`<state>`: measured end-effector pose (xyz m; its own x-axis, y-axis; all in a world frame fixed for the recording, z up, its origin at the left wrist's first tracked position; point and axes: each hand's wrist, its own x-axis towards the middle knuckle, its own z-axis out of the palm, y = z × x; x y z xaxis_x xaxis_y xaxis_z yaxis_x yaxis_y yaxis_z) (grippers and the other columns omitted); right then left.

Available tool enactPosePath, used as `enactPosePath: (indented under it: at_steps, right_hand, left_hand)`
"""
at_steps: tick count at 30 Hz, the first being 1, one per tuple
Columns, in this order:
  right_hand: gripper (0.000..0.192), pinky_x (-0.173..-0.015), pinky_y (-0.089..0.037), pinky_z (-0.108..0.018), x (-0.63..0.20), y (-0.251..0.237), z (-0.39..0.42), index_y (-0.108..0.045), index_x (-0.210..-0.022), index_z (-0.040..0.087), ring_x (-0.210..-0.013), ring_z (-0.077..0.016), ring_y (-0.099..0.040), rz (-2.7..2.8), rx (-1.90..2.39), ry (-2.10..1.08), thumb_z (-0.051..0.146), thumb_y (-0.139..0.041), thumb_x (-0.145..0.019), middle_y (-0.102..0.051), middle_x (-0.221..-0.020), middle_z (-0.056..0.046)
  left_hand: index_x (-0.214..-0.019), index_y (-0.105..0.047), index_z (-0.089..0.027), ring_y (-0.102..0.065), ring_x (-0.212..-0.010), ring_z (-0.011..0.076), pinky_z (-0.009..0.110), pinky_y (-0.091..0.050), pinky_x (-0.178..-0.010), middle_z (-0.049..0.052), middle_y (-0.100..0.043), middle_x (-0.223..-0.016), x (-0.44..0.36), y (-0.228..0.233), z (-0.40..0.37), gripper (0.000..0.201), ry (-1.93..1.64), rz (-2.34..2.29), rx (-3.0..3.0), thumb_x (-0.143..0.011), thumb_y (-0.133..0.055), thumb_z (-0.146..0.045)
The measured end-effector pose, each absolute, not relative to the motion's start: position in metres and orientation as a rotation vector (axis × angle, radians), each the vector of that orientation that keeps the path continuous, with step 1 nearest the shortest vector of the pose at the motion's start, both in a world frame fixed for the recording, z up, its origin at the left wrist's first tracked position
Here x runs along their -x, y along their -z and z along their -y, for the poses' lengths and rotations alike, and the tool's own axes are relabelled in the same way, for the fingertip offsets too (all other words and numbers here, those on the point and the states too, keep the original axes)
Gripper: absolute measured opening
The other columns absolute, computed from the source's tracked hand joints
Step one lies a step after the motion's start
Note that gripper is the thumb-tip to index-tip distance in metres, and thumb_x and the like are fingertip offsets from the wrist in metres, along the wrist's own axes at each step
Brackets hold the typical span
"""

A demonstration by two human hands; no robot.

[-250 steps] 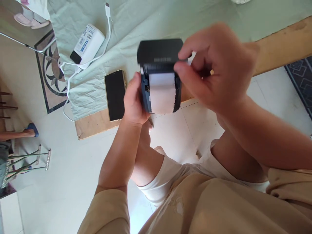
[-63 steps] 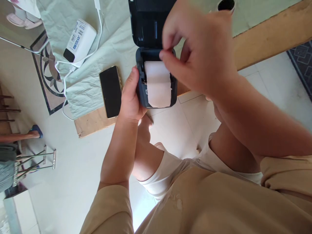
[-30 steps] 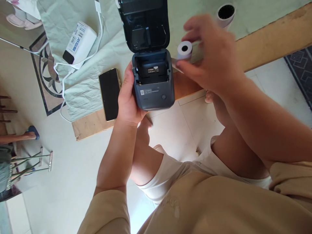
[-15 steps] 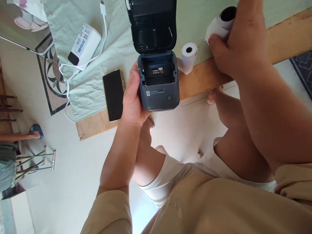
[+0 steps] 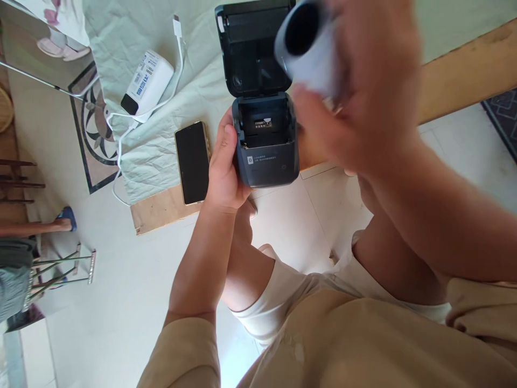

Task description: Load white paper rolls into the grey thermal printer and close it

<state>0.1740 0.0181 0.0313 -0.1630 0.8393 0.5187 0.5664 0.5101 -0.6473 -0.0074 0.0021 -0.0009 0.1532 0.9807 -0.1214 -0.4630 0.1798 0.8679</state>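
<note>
Both hands are busy: my left hand (image 5: 224, 172) is wrapped around the open printer (image 5: 264, 137) above the table edge (image 5: 161, 207), while my right hand (image 5: 363, 91) grips a blurred paper roll (image 5: 307, 48) just above its lid.

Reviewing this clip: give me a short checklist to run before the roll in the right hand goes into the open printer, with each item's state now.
1. Printer lid open: ok, it is swung up and back.
2. Paper bay free of paper: ok, only a small label shows inside.
3. Printer steadied: ok, the left hand grips its left side.
4. Paper roll in hand: ok, the right hand holds it above the printer.
5. Loose end of the roll facing the right way: cannot tell, the roll is motion-blurred.
6. Phone clear of the printer: ok, it lies apart, to its left.
</note>
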Motion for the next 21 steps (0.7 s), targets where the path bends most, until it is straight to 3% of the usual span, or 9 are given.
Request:
enactPosePath:
  at_steps: [3, 7, 11, 17, 21]
  right_hand:
    - [0.053, -0.09, -0.049, -0.033, -0.159, -0.04, -0.009, -0.048, -0.137, 0.015, -0.116, -0.0213, -0.059, 2.117, 1.255, -0.235, 0.016, -0.045, -0.084, -0.061, -0.127, -0.005]
    - [0.035, -0.07, -0.041, -0.03, -0.153, -0.037, -0.015, -0.056, -0.116, 0.016, -0.092, -0.0177, -0.063, 2.176, 1.397, -0.187, 0.015, -0.047, -0.083, -0.064, -0.112, -0.004]
    - [0.02, -0.071, -0.037, -0.032, -0.153, -0.029, -0.022, -0.062, -0.102, 0.02, -0.085, -0.0181, -0.062, 2.276, 1.388, -0.171, 0.023, -0.047, -0.089, -0.068, -0.1, -0.002]
    - [0.032, -0.078, -0.037, -0.034, -0.151, -0.03, -0.001, -0.066, -0.086, 0.022, -0.091, -0.0183, -0.06, 2.236, 1.224, 0.144, 0.034, -0.039, -0.099, -0.068, -0.091, -0.003]
    - [0.037, -0.076, -0.04, -0.035, -0.155, -0.033, 0.011, -0.065, -0.073, 0.021, -0.088, -0.0177, -0.062, 2.324, 0.985, -0.016, 0.04, -0.043, -0.097, -0.07, -0.088, 0.0]
  left_hand:
    - [-0.112, -0.061, -0.028, -0.051, -0.133, 0.0249, 0.04, -0.043, -0.114, 0.002, -0.069, -0.11, 0.008, 0.002, -0.002, 0.024, -1.233, -0.806, -0.792, -0.099, -0.042, -0.032]
    - [-0.115, -0.059, -0.028, -0.052, -0.134, 0.0233, 0.039, -0.044, -0.114, -0.002, -0.069, -0.109, 0.011, 0.005, 0.001, 0.022, -1.216, -0.821, -0.833, -0.094, -0.054, -0.026]
    - [-0.117, -0.059, -0.028, -0.058, -0.127, 0.0214, 0.034, -0.045, -0.11, -0.001, -0.069, -0.104, 0.013, 0.005, 0.003, 0.025, -1.217, -0.825, -0.816, -0.092, -0.06, -0.027]
    - [-0.116, -0.057, -0.021, -0.061, -0.12, 0.0227, 0.036, -0.046, -0.108, 0.003, -0.067, -0.105, 0.012, 0.004, 0.001, 0.023, -1.255, -0.751, -0.78, -0.095, -0.051, -0.028]
    - [-0.119, -0.055, -0.026, -0.063, -0.116, 0.0219, 0.034, -0.05, -0.099, 0.0, -0.067, -0.096, 0.015, 0.003, 0.003, 0.03, -1.199, -0.795, -0.823, -0.09, -0.058, -0.018]
